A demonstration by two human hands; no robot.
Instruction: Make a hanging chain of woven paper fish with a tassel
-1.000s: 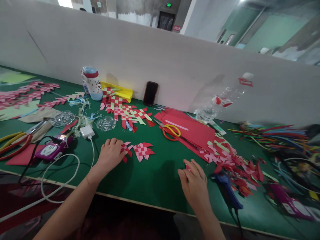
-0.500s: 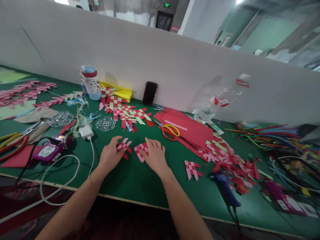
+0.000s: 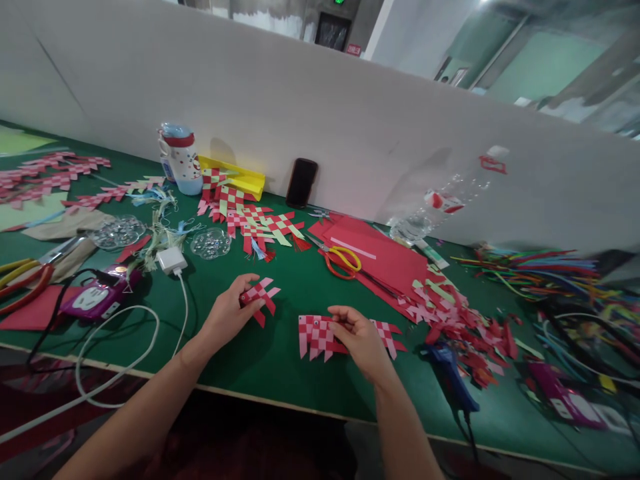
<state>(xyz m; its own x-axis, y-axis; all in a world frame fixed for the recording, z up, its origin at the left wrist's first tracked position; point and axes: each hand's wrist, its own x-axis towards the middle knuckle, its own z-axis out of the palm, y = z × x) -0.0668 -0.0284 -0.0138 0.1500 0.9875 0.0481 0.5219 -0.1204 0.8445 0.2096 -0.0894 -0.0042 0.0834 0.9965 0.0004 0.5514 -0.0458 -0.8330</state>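
Note:
My left hand (image 3: 234,310) is closed on a red-and-pink woven paper fish (image 3: 261,293), its cut tail strips pointing right. To the right, my right hand (image 3: 361,340) pinches overlapping checkered paper fish (image 3: 316,337) just over the green table (image 3: 280,373). Small round eyes show near their left ends, and the fingers cover their right side. Another woven fish (image 3: 389,337) shows beyond that hand, partly hidden by it. Farther back lies a pile of red, pink and pale green woven fish (image 3: 255,220) with tassels.
Scissors (image 3: 343,260) lie on red paper sheets (image 3: 395,263). Paper scraps (image 3: 465,320) and a blue glue gun (image 3: 453,377) are at right. A clear bottle (image 3: 445,200) leans by the partition. A white cable (image 3: 157,333) and purple power strip (image 3: 103,293) lie left.
My right hand has moved right with the paper fish, close to the fish lying there. My left hand has shifted slightly right with its fish.

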